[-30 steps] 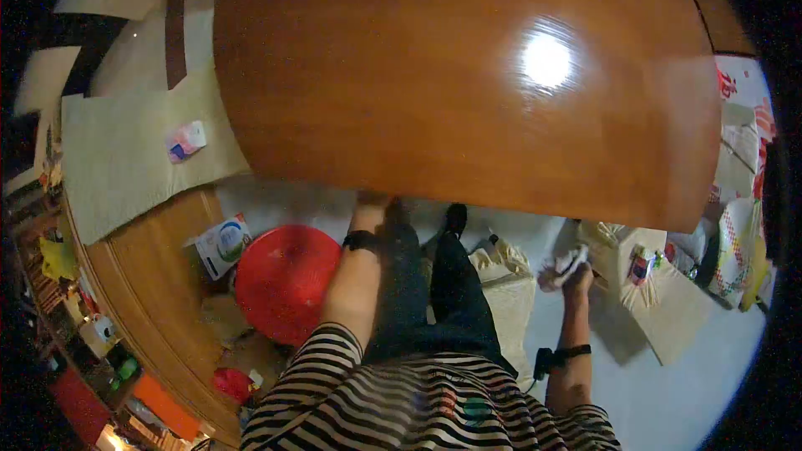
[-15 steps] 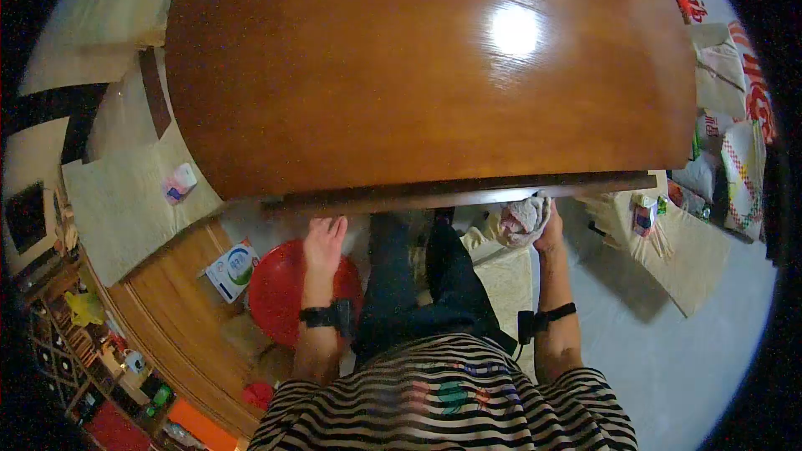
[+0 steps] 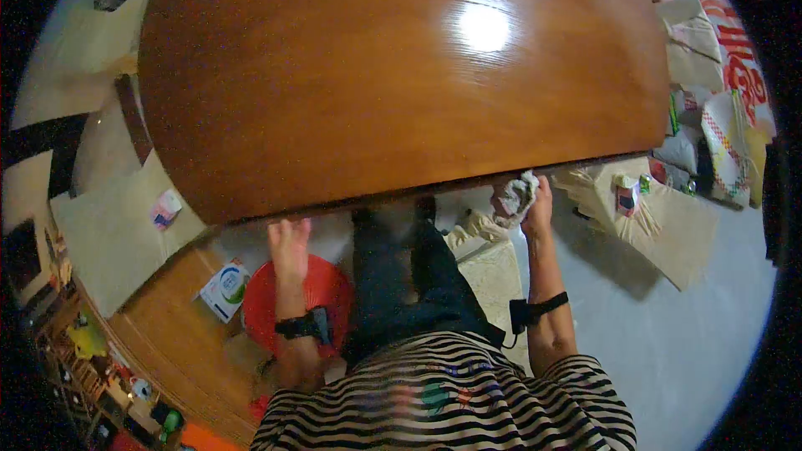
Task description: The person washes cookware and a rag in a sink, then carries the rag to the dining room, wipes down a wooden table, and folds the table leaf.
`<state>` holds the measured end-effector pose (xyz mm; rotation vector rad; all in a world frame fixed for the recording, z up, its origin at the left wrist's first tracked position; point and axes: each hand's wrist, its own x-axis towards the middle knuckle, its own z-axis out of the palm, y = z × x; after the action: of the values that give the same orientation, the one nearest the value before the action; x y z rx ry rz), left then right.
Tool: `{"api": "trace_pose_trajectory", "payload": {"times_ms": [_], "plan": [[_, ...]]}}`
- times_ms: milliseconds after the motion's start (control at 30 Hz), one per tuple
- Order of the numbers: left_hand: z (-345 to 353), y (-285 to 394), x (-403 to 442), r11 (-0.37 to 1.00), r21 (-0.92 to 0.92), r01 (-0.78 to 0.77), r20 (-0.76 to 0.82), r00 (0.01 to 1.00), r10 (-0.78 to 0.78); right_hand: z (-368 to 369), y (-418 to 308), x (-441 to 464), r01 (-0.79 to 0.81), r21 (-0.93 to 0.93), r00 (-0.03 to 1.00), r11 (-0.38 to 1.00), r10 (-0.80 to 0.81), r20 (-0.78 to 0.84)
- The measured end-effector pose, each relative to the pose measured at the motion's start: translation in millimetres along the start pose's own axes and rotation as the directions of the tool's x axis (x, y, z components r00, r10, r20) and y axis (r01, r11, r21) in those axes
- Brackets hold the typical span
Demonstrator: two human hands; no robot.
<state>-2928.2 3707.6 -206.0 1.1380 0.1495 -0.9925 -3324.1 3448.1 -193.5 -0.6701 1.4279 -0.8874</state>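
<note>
In front of me is a glossy brown wooden table (image 3: 368, 92), its near edge running across the view. My right hand (image 3: 539, 207) is closed around a crumpled, pale grey-pink cloth (image 3: 516, 200) just at that edge, right of my legs. My left hand (image 3: 289, 244) is at the near edge farther left, with fingers stretched and apart, holding nothing. Its fingertips are at or just under the rim; contact cannot be made out. Below that hand sits a red plastic basin (image 3: 330, 292).
Cream-covered seats (image 3: 117, 234) stand at the left, with another covered seat (image 3: 652, 213) at the right, small packets on them. A covered stool (image 3: 493, 271) is beside my legs. Bags (image 3: 725, 146) sit at far right. A white box (image 3: 224, 288) lies near the basin.
The brown strip below the tabletop's near edge, visible before, is now mostly out of sight. Both hands have shifted slightly left in view, the right still with the cloth. The whole view has turned a little.
</note>
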Motion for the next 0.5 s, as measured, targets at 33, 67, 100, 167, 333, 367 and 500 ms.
{"api": "trace_pose_trajectory", "payload": {"times_ms": [33,67,100,167,333,367,500], "plan": [[9,7,2,1.0,0.005,-0.007,0.015,1.0,0.006,4,-5,4,0.001,0.063,1.0,0.998,-0.002,0.006],[14,10,7,1.0,0.011,-0.019,0.03,0.999,0.018,10,-9,5,0.025,0.103,1.0,0.994,-0.025,0.007],[4,5,11,0.999,-0.015,-0.029,0.031,0.999,0.029,3,-1,12,0.005,0.055,1.0,0.998,-0.004,-0.006],[1,3,14,0.999,-0.022,-0.029,0.024,0.999,0.03,-2,5,18,-0.019,0.057,1.0,0.998,0.02,-0.021],[14,9,20,0.995,0.074,-0.063,0.04,0.997,0.06,4,4,33,0.068,0.028,0.996,0.997,-0.067,-0.061],[15,9,20,0.995,0.076,-0.068,0.047,0.997,0.065,7,1,32,0.065,0.018,0.997,0.998,-0.064,-0.038],[1,5,35,0.992,0.1,-0.074,0.147,0.987,0.059,13,-5,30,0.085,-0.007,0.995,0.996,-0.085,-0.056]]}}
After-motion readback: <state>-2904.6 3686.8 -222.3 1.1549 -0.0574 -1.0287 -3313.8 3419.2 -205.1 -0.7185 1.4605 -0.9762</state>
